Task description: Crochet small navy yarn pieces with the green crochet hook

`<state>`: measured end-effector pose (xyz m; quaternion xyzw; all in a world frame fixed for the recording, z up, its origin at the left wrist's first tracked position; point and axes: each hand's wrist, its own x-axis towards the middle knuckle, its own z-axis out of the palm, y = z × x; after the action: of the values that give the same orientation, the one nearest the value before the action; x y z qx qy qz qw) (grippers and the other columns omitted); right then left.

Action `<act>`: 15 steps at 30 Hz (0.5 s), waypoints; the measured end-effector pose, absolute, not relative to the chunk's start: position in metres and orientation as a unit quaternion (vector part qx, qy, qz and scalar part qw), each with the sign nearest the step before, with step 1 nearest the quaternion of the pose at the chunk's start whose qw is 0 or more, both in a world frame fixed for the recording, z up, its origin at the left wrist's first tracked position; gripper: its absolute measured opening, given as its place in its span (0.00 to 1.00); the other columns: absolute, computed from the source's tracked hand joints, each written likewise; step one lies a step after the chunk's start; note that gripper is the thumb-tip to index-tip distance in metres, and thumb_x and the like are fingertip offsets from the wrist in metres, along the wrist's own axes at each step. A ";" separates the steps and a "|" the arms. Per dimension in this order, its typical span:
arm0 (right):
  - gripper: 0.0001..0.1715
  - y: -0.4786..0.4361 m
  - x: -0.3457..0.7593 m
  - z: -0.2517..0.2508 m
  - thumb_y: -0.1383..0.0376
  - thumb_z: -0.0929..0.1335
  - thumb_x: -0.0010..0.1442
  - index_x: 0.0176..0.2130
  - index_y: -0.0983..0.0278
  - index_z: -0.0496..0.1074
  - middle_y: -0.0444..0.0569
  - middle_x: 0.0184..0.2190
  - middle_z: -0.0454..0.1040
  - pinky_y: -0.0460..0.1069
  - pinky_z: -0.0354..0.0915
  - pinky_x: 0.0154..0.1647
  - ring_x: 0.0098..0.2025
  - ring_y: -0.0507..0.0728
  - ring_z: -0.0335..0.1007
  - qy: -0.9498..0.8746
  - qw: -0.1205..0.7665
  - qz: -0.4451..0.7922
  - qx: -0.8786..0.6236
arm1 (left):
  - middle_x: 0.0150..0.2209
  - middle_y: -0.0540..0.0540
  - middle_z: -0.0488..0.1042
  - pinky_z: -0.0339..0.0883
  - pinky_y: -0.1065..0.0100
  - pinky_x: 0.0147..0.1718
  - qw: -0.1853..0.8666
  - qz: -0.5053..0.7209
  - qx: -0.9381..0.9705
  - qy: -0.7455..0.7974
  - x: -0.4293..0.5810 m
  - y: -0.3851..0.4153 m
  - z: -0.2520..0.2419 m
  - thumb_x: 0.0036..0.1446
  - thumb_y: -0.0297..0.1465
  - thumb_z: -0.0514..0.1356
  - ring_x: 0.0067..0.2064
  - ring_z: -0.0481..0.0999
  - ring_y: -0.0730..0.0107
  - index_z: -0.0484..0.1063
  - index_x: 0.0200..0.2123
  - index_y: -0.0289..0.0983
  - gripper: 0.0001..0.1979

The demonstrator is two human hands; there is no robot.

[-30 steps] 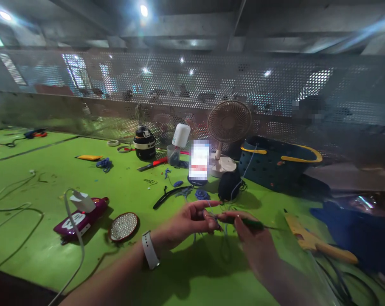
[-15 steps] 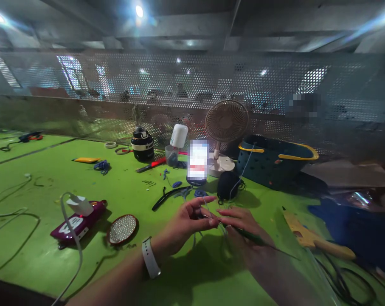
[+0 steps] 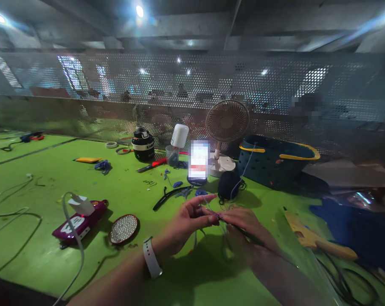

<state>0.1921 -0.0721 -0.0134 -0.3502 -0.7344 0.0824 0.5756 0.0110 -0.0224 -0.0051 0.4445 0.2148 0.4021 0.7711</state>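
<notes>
My left hand (image 3: 186, 220), a white watch band on its wrist, is closed in a pinch on light blue-purple yarn (image 3: 207, 203). The index finger stretches forward with a strand over it. My right hand (image 3: 252, 238) grips a dark crochet hook (image 3: 248, 236), whose tip meets the yarn at the left fingertips. Small stitches may be there, but the fingers mostly hide them. Loose yarn ends dangle below both hands. Just beyond lies a dark ball of yarn (image 3: 228, 188), and a pale strand runs past it up to the dark basket (image 3: 265, 168).
A lit phone (image 3: 198, 160) stands before a fan (image 3: 227, 123). Black-handled tweezers or a similar curved tool (image 3: 167, 197) lie nearby. Leftward are a round studded mirror-like disc (image 3: 124, 229), a maroon power strip (image 3: 80, 223) and a black jug (image 3: 143, 145). A yellow-handled tool (image 3: 319, 240) lies right.
My right hand has turned slightly and drawn its fingers in toward the left fingertips, with the crochet hook now more covered. My left hand stays nearly still.
</notes>
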 end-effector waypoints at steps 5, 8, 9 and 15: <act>0.15 -0.073 0.195 -0.015 0.68 0.69 0.62 0.46 0.52 0.77 0.45 0.41 0.81 0.56 0.69 0.48 0.44 0.58 0.76 -0.734 0.564 0.096 -0.366 | 0.32 0.47 0.81 0.68 0.67 0.44 0.778 0.401 0.433 0.215 0.010 -0.021 -0.007 0.48 0.23 0.71 0.36 0.79 0.72 0.69 0.56 0.36 0.31; 0.13 -0.071 0.196 -0.017 0.63 0.68 0.65 0.48 0.51 0.76 0.45 0.42 0.82 0.57 0.67 0.50 0.44 0.58 0.77 -0.739 0.564 0.085 -0.358 | 0.30 0.48 0.81 0.68 0.68 0.42 0.785 0.399 0.417 0.223 0.013 -0.024 -0.006 0.47 0.23 0.72 0.33 0.78 0.74 0.68 0.57 0.35 0.33; 0.13 -0.071 0.196 -0.017 0.61 0.67 0.65 0.48 0.50 0.76 0.45 0.42 0.82 0.58 0.66 0.51 0.45 0.59 0.77 -0.741 0.564 0.081 -0.355 | 0.29 0.49 0.80 0.68 0.68 0.42 0.788 0.399 0.411 0.223 0.014 -0.025 -0.006 0.46 0.23 0.72 0.33 0.78 0.74 0.68 0.57 0.35 0.33; 0.11 -0.074 0.194 -0.017 0.58 0.67 0.65 0.45 0.49 0.78 0.45 0.41 0.81 0.57 0.70 0.47 0.44 0.59 0.76 -0.698 0.589 0.145 -0.380 | 0.31 0.49 0.80 0.68 0.67 0.43 0.780 0.416 0.415 0.216 0.018 -0.030 -0.008 0.47 0.25 0.72 0.35 0.78 0.72 0.70 0.55 0.36 0.30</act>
<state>0.1942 -0.0736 -0.0168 -0.3801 -0.6985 0.1453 0.5887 0.0177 -0.0296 -0.0084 0.4149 0.2158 0.4162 0.7798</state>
